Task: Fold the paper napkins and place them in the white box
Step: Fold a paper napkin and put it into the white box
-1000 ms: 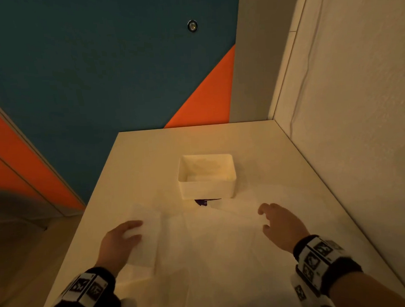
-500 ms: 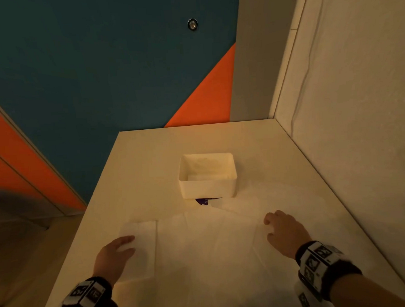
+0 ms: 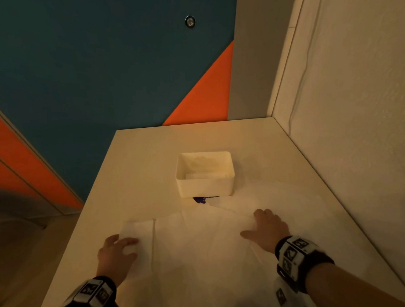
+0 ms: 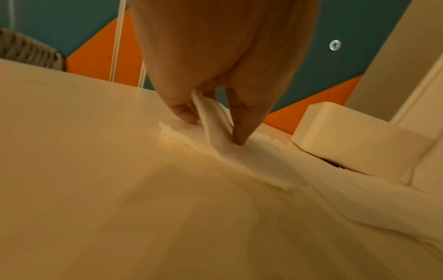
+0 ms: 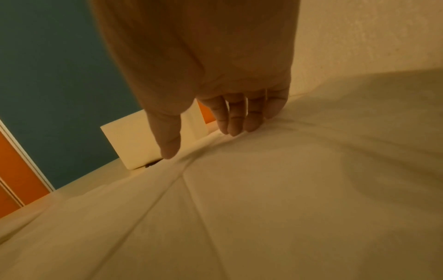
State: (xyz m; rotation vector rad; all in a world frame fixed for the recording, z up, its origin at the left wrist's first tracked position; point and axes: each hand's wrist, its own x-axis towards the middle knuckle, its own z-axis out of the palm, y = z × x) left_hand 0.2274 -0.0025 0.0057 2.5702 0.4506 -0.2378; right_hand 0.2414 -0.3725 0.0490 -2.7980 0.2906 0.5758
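napkins [image 3: 201, 244] — spread flat on table [image 3: 150, 155] just short of white box [image 3: 205, 185] | left hand [image 3: 115, 254] pinches the folded strip's [image 3: 140, 232] edge between thumb and fingers | right hand [image 3: 267, 229] flat, fingers straight, pressing the sheet | advice — anchor right, carry the flap over evenly, align edges before creasing

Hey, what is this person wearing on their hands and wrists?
Both hands, left hand and right hand, are bare: no gloves. Each wrist carries a dark band with white blocks printed with black square marker patterns. No sleeve shows on the right forearm.
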